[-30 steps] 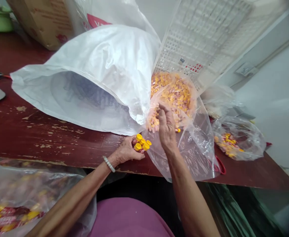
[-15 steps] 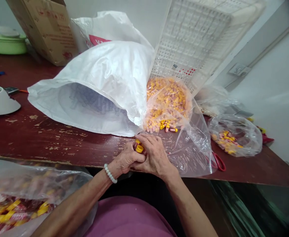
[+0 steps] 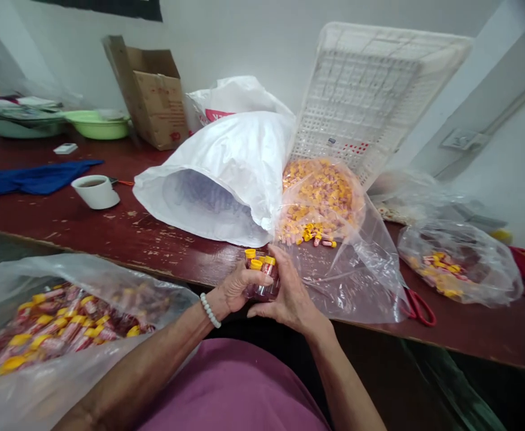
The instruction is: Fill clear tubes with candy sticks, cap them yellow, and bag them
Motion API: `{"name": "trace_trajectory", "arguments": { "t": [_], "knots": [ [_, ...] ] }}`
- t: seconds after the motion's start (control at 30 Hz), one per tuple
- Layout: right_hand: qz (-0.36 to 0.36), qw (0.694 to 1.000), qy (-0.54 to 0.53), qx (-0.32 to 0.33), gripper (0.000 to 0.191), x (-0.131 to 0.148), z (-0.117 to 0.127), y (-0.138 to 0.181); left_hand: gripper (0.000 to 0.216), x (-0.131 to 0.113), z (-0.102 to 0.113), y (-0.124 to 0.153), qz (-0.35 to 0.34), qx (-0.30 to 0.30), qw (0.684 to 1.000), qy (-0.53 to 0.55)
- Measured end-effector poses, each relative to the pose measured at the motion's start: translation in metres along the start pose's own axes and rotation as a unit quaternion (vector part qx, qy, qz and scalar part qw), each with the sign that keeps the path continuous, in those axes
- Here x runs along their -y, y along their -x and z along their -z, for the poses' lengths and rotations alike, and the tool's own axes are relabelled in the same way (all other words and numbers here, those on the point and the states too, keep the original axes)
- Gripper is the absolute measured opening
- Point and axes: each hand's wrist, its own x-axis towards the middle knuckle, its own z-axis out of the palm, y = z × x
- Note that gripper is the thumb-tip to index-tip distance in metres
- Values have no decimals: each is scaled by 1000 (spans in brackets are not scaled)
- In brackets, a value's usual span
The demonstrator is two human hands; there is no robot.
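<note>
The bottles point(image 3: 267, 272) are reddish with white marks and have yellow caps point(image 3: 255, 263). The surface point(image 3: 145, 230) is dark red with pale worn patches. The sack point(image 3: 239, 146) is white, the cloth point(image 3: 33, 179) blue, the bowl point(image 3: 100, 128) light green.

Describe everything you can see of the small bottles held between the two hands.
The small bottles form a tight bunch, gripped by the left hand and cupped on their right side by the right hand. They are slim and look like see-through plastic, with red-and-white printing and yellow caps. They stand roughly upright, caps up, by the front edge of the dark red table. At least three caps show; the hands hide too much for a full count.
</note>
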Motion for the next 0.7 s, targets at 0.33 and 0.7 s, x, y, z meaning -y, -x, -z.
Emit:
{"name": "trace_trajectory", "arguments": {
  "t": [0.33, 0.7],
  "knots": [
    [57, 997, 12, -51, 69, 20, -2, 9, 27, 6, -11, 28, -9, 4, 1000, 10],
    [18, 998, -46, -34, 79, 27, -9, 19, 27, 6, -11, 38, 11, -18, 999, 31]
  ]
}}
